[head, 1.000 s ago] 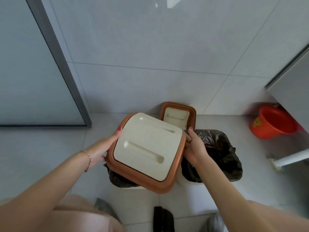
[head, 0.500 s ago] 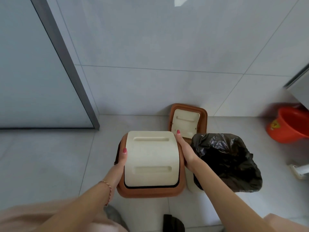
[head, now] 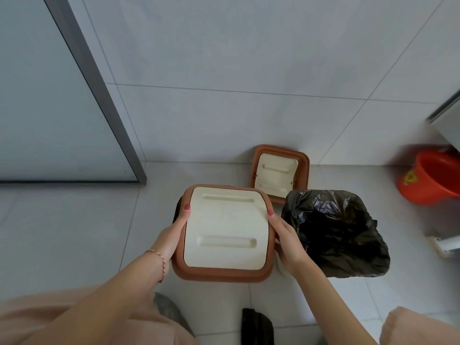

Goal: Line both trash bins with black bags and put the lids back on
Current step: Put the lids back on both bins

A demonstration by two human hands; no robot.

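Brown-rimmed, cream-panelled square plastic lid point(head: 225, 232), gripped at its sides by both hands, left point(head: 174, 235) and right point(head: 286, 241), should be pressed down evenly onto the black-bagged bin.

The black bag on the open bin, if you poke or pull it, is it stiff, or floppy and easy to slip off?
The black bag looks thin and crinkly, so it is probably floppy and very light. It is only draped loosely over the bin's rim, so a pull would likely slide it off. Its shiny film might feel slippery and tear easily.
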